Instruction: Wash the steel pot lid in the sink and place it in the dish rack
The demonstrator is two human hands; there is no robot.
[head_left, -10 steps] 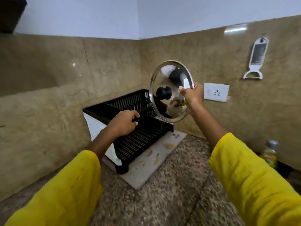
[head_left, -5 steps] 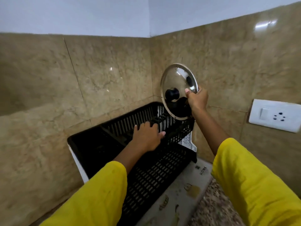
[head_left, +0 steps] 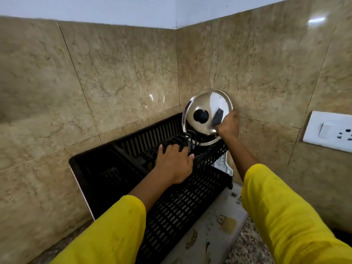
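The steel pot lid [head_left: 219, 103], shiny with a black knob facing me, stands on edge at the far right corner of the black plastic dish rack [head_left: 171, 202]. Its lower rim sits among the rack's upright slots. My right hand [head_left: 228, 124] grips the lid's right edge. My left hand [head_left: 174, 162] rests palm down on the rack's divider prongs, fingers spread over them, just left of the lid.
The rack sits in a corner of tan tiled walls, on a white printed mat [head_left: 209, 235] over a speckled granite counter [head_left: 247, 248]. A white drain spout [head_left: 223, 164] sticks out at the rack's right end. A wall socket [head_left: 331, 130] is to the right.
My right hand has lowered the lid from above the rack down into its far right corner. My left hand stays on the rack's prongs. The view has moved closer.
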